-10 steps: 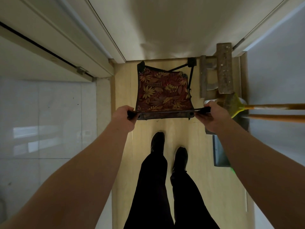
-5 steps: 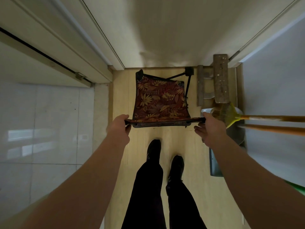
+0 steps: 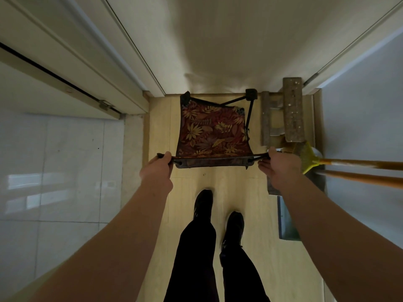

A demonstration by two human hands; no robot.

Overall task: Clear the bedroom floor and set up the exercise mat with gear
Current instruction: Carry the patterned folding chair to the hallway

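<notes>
A folding stool point(image 3: 212, 132) with a dark red, leaf-patterned fabric seat and thin black metal legs sits against the white wall at the end of a narrow wooden floor strip. My left hand point(image 3: 157, 171) grips the left end of its near black bar. My right hand point(image 3: 278, 168) holds the right end of the same bar, thumb on top, fingers loosely curled below. My two black shoes stand just behind the stool.
A worn wooden bench point(image 3: 285, 112) stands to the stool's right. A yellow-headed broom point(image 3: 311, 159) and a second orange handle point(image 3: 366, 178) lean in from the right, over a grey dustpan point(image 3: 285, 223). White door frames flank both sides; grey tiles point(image 3: 54, 171) lie left.
The stool has been lowered and pushed toward the wall over the last second. My right hand's grip on the bar has loosened. The feet have shifted slightly.
</notes>
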